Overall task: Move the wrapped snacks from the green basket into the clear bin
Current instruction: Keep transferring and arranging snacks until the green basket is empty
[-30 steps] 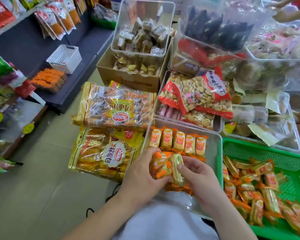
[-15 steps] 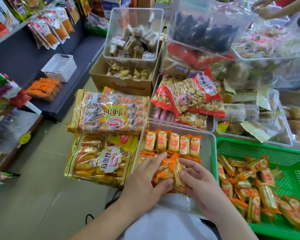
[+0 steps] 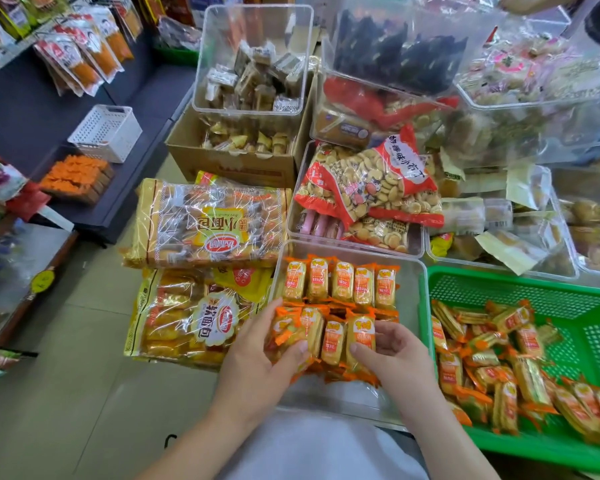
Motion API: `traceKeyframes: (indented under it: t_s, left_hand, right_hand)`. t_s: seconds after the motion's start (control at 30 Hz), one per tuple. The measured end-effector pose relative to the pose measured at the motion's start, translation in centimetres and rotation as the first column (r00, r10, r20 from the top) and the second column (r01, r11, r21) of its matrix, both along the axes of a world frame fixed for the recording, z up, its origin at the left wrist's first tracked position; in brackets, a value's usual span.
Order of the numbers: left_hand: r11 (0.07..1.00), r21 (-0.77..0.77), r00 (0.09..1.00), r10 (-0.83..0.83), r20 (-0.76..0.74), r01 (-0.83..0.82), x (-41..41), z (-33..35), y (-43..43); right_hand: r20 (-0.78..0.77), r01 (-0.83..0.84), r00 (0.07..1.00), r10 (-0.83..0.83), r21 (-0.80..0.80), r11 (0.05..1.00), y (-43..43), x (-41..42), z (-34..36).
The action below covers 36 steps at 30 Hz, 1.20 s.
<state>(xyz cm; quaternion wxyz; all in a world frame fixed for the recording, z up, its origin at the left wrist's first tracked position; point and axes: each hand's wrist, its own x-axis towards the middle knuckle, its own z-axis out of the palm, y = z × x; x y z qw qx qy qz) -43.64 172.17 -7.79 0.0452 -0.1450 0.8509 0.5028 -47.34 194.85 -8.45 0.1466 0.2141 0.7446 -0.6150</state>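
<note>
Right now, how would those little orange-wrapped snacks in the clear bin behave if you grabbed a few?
Probably light: the left hand and right hand hold several wrapped snacks together. The glossy film looks slippery, so they may slide apart. Flat packs, unlikely to roll.

The left hand [image 3: 257, 362] and right hand [image 3: 395, 355] cover the near ends of the wrapped snacks [image 3: 333, 337] they hold. They also hide how many packs lie beneath in the clear bin [image 3: 411, 292]. The green basket [image 3: 520, 278] is cut off at the right and near edges. Packs at its near right are blurred. The wrapper print is too small to read.
</note>
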Motion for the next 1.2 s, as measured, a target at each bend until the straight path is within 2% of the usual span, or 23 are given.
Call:
traceKeyframes:
  t_s: [0.13,0.33,0.73,0.93,1.0,1.1,1.2]
  left_hand:
    - [0.993,0.091,0.995,0.073,0.070,-0.079,0.0,0.5,-1.8]
    - [0.979,0.200,0.990,0.001,0.139,-0.029,-0.6,2.0,-3.7]
    - [0.959,0.283,0.986,-0.079,0.144,0.036,-4.2,3.8,-6.4]
    - [0.934,0.340,0.974,-0.170,0.151,0.110,-5.6,4.5,-4.8]
    - [0.931,0.334,0.968,-0.205,0.145,0.148,-6.1,4.5,-3.9]
    - [0.934,0.270,0.953,-0.277,0.125,0.236,-6.4,4.4,-2.2]
    - [0.925,0.238,0.939,-0.328,0.102,0.297,-6.6,4.1,-0.4]
  right_hand:
    - [0.035,-0.050,0.998,0.045,0.185,0.981,-1.9,-1.2,-0.8]
    - [0.106,-0.197,0.980,0.167,0.437,0.878,-4.8,-3.5,-2.2]
    - [0.135,-0.251,0.968,0.213,0.588,0.769,-5.5,-2.3,-3.7]
    - [0.053,0.010,0.998,-0.040,0.467,0.884,-4.4,-1.4,-1.4]
    - [0.031,0.060,0.997,-0.075,0.328,0.943,-3.9,-1.0,0.5]
    - [0.078,-0.037,0.996,0.040,-0.039,0.999,-4.3,-0.4,3.9]
    - [0.109,-0.134,0.982,0.154,-0.174,0.976,-4.7,0.2,5.1]
